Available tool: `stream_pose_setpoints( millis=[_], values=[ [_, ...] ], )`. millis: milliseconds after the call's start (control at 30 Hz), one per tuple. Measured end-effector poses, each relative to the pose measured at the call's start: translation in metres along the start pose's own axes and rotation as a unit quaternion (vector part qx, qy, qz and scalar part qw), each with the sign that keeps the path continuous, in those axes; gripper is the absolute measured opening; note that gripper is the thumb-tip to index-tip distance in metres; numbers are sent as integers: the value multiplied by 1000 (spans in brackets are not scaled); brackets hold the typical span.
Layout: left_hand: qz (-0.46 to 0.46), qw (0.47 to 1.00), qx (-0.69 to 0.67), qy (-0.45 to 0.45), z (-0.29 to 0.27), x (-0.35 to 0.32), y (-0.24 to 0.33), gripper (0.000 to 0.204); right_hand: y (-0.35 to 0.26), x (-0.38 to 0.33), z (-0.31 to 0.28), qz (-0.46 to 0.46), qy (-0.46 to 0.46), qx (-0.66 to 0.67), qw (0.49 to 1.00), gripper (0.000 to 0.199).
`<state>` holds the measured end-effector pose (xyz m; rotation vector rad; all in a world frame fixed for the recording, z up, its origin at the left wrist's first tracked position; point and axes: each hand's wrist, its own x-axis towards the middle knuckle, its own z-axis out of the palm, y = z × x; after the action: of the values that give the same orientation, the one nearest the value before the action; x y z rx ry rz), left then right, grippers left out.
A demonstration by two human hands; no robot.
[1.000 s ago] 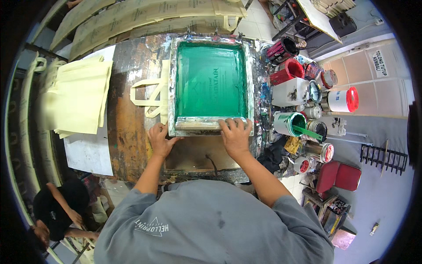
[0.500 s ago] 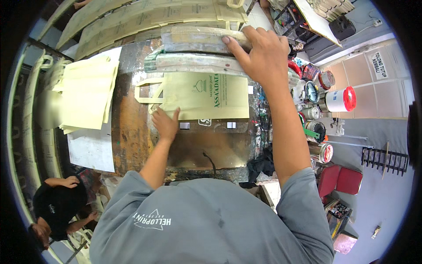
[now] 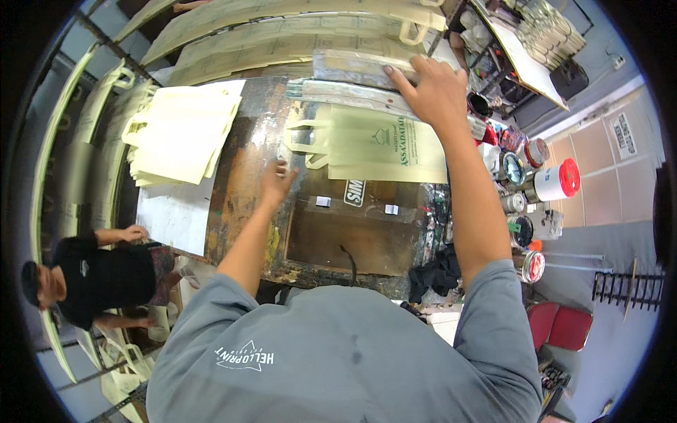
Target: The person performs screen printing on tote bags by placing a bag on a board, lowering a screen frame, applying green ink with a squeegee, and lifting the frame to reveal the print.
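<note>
A pale yellow cloth bag (image 3: 352, 151) with green print lies flat on the worktable (image 3: 243, 190), its handles pointing left. Just left of and below those handles is my left hand (image 3: 276, 185), fingers loosely curled, thumb apart, and nothing visible in it. My right hand (image 3: 436, 88) grips the top edge of a raised printing screen frame (image 3: 360, 68) behind the bag. The frame stands tilted up, its lower bar (image 3: 345, 93) close to the bag's far edge. My fingers behind the frame are partly hidden.
A stack of plain yellow bags (image 3: 183, 134) lies at the left on a white sheet (image 3: 173, 215). Paint tins and a white tub (image 3: 553, 182) with a red lid crowd the right edge. A black cloth (image 3: 434, 275) lies near right. A co-worker (image 3: 106, 275) is at lower left. Racks of bags (image 3: 282, 39) stand behind.
My left hand has moved left off the bag's handle area, its fingers curling more. My right hand keeps its hold on the frame. The view has shifted, and the co-worker at lower left has moved.
</note>
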<state>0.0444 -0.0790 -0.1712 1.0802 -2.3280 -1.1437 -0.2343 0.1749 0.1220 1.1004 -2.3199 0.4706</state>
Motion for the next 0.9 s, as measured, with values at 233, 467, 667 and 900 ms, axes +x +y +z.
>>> stream_pose_setpoints(
  millis=[233, 467, 667, 900],
  values=[
    [18, 999, 50, 0, 121, -35, 71, 68, 12, 17, 2, -7, -3, -7, 1000, 61],
    [-182, 975, 117, -44, 165, -16, 90, 63, 14, 13, 0, 19, 8, 11, 1000, 58],
    [-113, 993, 25, -1, 155, 6, 51, 33, 5, 21, -1, 10, 10, 18, 1000, 58],
    [-110, 943, -314, 19, 32, -54, 34, 52, 8, 13, 5, 28, -31, 12, 999, 63]
  ],
)
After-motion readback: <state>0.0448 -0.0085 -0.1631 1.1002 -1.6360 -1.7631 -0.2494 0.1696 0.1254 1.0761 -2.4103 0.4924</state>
